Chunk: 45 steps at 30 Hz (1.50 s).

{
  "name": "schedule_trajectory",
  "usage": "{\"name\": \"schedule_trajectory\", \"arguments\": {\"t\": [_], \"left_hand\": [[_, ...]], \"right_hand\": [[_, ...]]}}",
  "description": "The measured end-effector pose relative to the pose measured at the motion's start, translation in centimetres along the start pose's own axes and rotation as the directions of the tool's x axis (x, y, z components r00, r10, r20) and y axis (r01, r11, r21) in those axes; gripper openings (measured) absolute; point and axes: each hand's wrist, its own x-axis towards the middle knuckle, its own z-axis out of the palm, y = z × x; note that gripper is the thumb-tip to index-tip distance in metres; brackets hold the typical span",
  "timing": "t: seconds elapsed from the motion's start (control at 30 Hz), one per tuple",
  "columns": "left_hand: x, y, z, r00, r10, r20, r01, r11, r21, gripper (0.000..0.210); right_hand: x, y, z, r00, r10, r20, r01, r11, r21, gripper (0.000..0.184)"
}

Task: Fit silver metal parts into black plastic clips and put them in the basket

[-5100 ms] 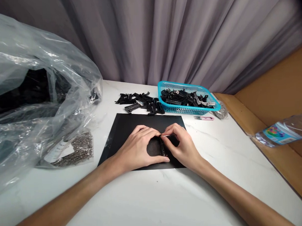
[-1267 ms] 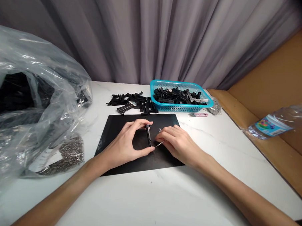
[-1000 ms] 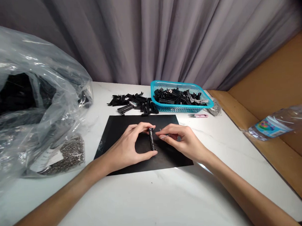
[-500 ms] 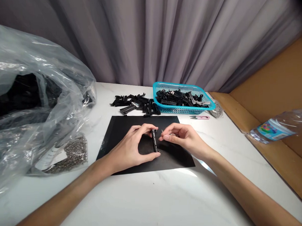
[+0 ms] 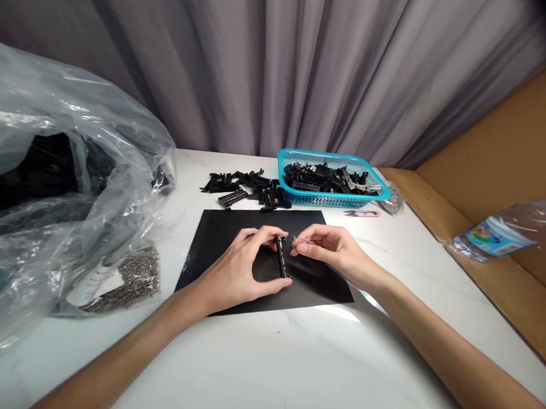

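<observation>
Over a black mat point(image 5: 220, 243), my left hand point(image 5: 239, 269) grips a narrow black plastic part point(image 5: 281, 258) by its two ends, between thumb and fingers. Just to the right, my right hand point(image 5: 331, 247) is closed in a pinch on a small metal spring point(image 5: 294, 240). The coiled end of the spring pokes out past the fingertips toward the black part, with a small gap between them. Whatever else lies inside the right fingers is hidden.
Behind the mat lie loose black plastic parts point(image 5: 232, 198) and a blue basket point(image 5: 295, 199) full of them. Pink-handled thread snips point(image 5: 368, 213) lie nearby. Plastic bags point(image 5: 135, 277) with small metal pieces stand left; a bottle point(image 5: 495, 234) and cardboard point(image 5: 479, 159) are right.
The spring in my right hand has turned slightly, and its long wire now shows less bunched at the fingers. My left hand keeps its hold; the whole view has shifted a little.
</observation>
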Motion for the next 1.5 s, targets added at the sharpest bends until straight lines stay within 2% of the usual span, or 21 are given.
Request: {"name": "schedule_trajectory", "arguments": {"t": [0.13,0.3,0.43,0.63,0.83,0.93,1.1,1.3,1.5], "left_hand": [[0.0,0.1,0.0,1.0,-0.004,0.013,0.004,1.0,0.017,0.07],[0.0,0.0,0.1,1.0,0.004,-0.01,-0.004,1.0,0.004,0.069],[0.0,-0.2,0.3,1.0,0.006,0.003,-0.006,1.0,-0.006,0.071],[0.1,-0.3,0.6,1.0,0.012,0.019,-0.011,0.999,-0.044,0.071],[0.1,-0.2,0.8,0.998,-0.02,0.065,0.021,1.0,-0.013,0.07],[0.2,-0.3,0.7,0.999,0.014,0.047,-0.015,1.0,0.025,0.071],[0.7,0.1,0.4,0.995,0.1,-0.011,-0.098,0.991,0.089,0.065],[0.8,0.1,0.3,0.995,0.095,-0.006,-0.093,0.984,0.152,0.061],[0.8,-0.2,0.5,0.995,0.1,-0.03,-0.094,0.983,0.16,0.06]], "right_hand": [[0.1,0.1,0.1,0.999,-0.015,-0.029,0.015,1.0,0.001,0.022],[0.1,0.4,-0.3,0.999,-0.034,-0.028,0.03,0.99,-0.137,0.03],[0.1,0.6,-0.4,0.997,-0.057,-0.05,0.048,0.985,-0.167,0.026],[0.1,0.6,0.0,0.986,-0.144,-0.08,0.12,0.963,-0.242,0.021],[0.0,0.9,0.2,0.944,-0.313,-0.1,0.237,0.859,-0.453,0.013],[0.0,1.3,0.4,0.944,-0.315,-0.094,0.242,0.86,-0.448,0.012],[0.0,1.6,0.7,0.95,-0.275,-0.151,0.178,0.869,-0.462,0.015],[-0.2,1.7,1.0,0.949,-0.281,-0.145,0.183,0.863,-0.47,0.015],[-0.1,1.7,1.7,0.923,-0.37,-0.106,0.281,0.836,-0.471,0.009]]}}
